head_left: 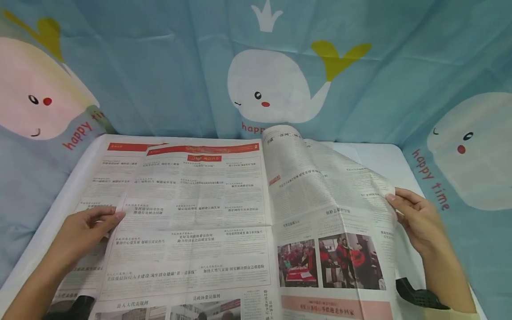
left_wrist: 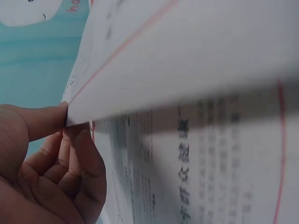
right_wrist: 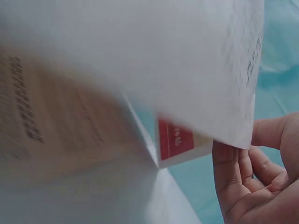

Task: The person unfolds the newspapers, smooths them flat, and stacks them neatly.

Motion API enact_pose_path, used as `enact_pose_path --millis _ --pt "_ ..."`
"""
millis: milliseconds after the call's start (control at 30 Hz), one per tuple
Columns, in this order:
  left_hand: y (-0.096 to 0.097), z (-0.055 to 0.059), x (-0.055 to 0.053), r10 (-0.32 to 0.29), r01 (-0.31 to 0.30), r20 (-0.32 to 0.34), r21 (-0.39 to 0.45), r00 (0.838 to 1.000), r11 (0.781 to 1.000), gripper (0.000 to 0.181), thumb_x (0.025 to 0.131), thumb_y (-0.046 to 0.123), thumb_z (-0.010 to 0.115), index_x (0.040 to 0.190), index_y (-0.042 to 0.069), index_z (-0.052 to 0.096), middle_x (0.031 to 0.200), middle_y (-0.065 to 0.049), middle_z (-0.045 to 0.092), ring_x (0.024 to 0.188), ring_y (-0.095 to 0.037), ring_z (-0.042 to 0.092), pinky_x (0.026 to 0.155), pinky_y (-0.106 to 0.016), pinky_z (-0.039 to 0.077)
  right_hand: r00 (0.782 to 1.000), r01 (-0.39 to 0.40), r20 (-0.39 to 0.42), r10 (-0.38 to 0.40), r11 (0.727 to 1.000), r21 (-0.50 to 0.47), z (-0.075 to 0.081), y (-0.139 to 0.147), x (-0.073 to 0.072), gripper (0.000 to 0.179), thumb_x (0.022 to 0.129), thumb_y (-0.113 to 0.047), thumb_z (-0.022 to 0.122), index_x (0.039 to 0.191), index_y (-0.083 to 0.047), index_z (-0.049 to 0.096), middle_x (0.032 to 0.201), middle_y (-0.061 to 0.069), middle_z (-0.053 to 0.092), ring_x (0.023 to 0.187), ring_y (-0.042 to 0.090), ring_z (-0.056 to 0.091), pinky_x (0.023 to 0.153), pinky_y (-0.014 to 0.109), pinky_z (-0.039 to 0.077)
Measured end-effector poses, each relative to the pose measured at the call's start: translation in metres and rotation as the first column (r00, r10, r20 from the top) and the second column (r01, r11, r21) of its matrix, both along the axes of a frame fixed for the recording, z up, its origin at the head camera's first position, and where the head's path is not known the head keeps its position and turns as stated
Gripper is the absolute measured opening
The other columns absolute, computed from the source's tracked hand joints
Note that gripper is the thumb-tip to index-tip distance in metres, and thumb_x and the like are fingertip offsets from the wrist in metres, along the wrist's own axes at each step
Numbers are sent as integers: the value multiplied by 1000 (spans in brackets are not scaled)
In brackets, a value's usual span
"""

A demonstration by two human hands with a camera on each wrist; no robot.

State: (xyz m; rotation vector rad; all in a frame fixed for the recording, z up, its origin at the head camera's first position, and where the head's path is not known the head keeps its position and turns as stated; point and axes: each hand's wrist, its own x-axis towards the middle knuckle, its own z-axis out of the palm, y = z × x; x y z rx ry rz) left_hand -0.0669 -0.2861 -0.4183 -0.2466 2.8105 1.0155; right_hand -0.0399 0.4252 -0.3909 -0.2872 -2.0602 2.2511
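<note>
A newspaper [head_left: 192,218] lies spread open in the head view, its left page showing columns of print under a red banner. My left hand [head_left: 90,226] pinches the outer edge of that page between thumb and fingers. In the left wrist view the pinched sheet [left_wrist: 154,60] lifts away from the printed page beneath it. On the other side my right hand [head_left: 418,218] pinches the outer edge of the right page [head_left: 332,209], which is raised and curls over at its top. The right wrist view shows thumb and fingers on the sheet's corner [right_wrist: 233,126].
A white table [head_left: 376,153] carries the newspaper. Behind and at both sides hangs a blue cloth [head_left: 160,66] printed with white whales and "happy time". Dark wrist straps [head_left: 420,295] sit at both wrists.
</note>
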Motion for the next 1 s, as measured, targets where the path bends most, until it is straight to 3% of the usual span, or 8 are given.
enact_pose_path --millis 133,300,467,567,633,700,800,1000 --pt "6 2 1 65 -65 -5 -41 998 997 70 106 46 63 139 -15 58 110 -31 73 68 1 62 57 -24 53 999 34 -16 -35 999 -39 -2 29 -4 26 104 1 62 111 -18 79 98 -8 77 83 5 70 71 18 56" --pt "11 7 2 156 -154 17 -80 988 985 71 106 47 62 139 -16 58 117 -36 70 67 2 59 56 -22 52 992 56 105 -73 987 152 -14 52 -9 15 101 -12 73 106 -26 76 94 -14 72 81 1 66 72 14 55" --pt "18 4 1 215 -210 38 -98 976 973 72 106 47 61 141 -16 56 120 -37 68 67 4 55 56 -22 51 974 37 198 -112 937 348 -28 70 -15 13 100 -24 76 105 -34 70 92 -22 68 83 -4 63 71 10 53" --pt "15 0 2 253 -247 58 -92 966 965 74 105 48 62 142 -15 55 118 -34 68 67 4 53 55 -22 50 965 17 227 -134 892 452 -31 77 -19 11 100 -30 75 107 -35 68 90 -27 67 81 -5 62 70 11 52" --pt "13 -4 2 271 -264 71 -86 960 961 75 105 50 62 143 -15 55 116 -32 69 68 2 54 55 -23 50 959 6 238 -153 852 524 -33 78 -21 14 101 -34 74 113 -28 70 88 -30 66 80 -5 62 70 13 51" --pt "12 -5 3 279 -273 78 -83 957 958 76 105 51 62 143 -14 56 117 -32 69 68 0 55 55 -23 50 954 -12 249 -169 806 592 -35 79 -23 31 101 -38 72 123 -16 71 86 -33 64 78 -5 61 69 14 51" --pt "14 -6 4 279 -272 84 -94 956 958 76 105 53 61 142 -14 56 120 -34 68 69 -2 56 55 -25 50 950 -30 258 -177 769 638 -38 79 -25 56 102 -40 70 137 3 63 84 -34 62 77 -5 62 68 14 52" --pt "20 -5 4 269 -263 64 -92 961 960 76 105 52 60 141 -15 57 123 -37 66 67 4 54 55 -23 49 944 -55 281 -171 760 647 -43 82 -33 63 103 -40 69 144 7 57 83 -32 61 77 -3 62 68 16 52"
